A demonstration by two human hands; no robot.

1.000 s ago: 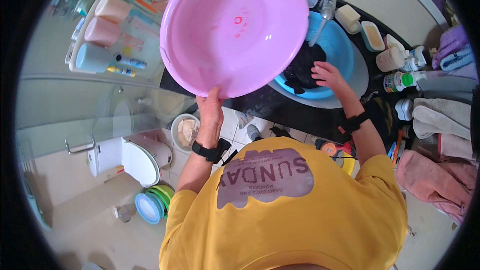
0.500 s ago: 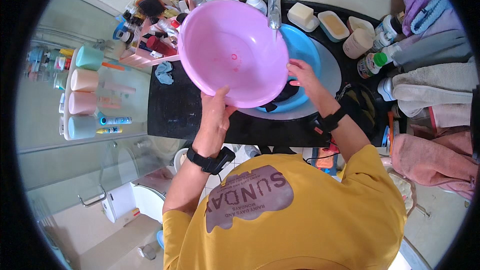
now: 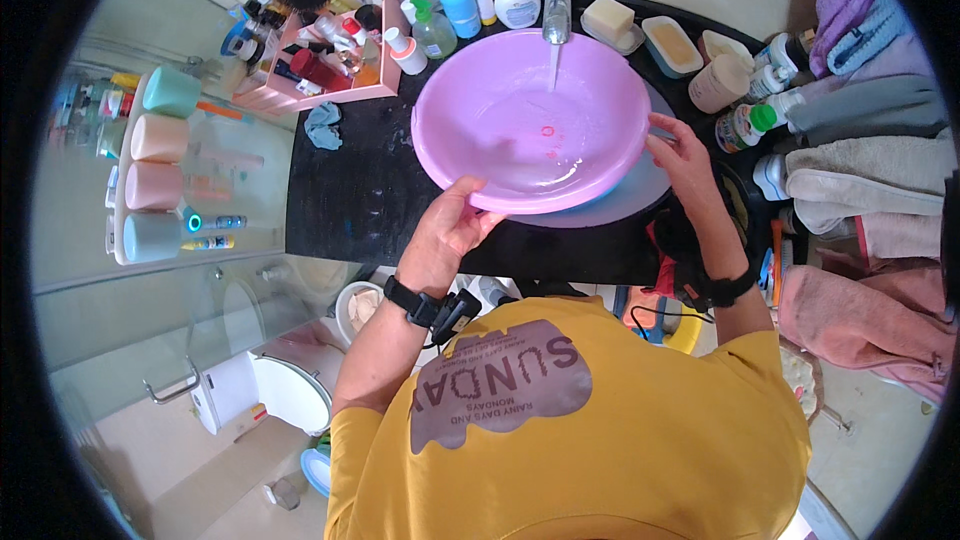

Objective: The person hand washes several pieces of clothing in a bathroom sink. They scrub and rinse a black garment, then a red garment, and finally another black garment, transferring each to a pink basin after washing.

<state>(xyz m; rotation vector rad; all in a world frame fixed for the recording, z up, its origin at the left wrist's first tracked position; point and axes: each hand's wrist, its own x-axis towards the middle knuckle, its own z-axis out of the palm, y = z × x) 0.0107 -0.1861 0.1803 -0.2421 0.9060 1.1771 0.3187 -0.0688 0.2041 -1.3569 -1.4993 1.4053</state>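
Observation:
A pink plastic basin [image 3: 480, 130] is held over the sink, and water runs into it from the chrome faucet [image 3: 557, 5]. Some water shines on its bottom. My left hand [image 3: 452, 225] grips the rim at the near left, thumb on top. At the right side, my right hand [image 3: 684, 162] holds the rim between thumb and fingers. Beneath the pink basin, a sliver of a blue basin [image 3: 640, 176] shows above the pale sink rim [image 3: 590, 218]; most of it is hidden.
A pink organizer [image 3: 370, 90] full of toiletries stands at the back left, near a crumpled blue cloth [image 3: 322, 126] on the black counter [image 3: 345, 205]. Bottles and a soap bar [image 3: 608, 17] line the back. Towels [image 3: 870, 175] hang at the right.
The pink basin has moved right, under the faucet, and now covers the blue basin. My right hand has shifted right and taken hold of its rim. Water now falls into it.

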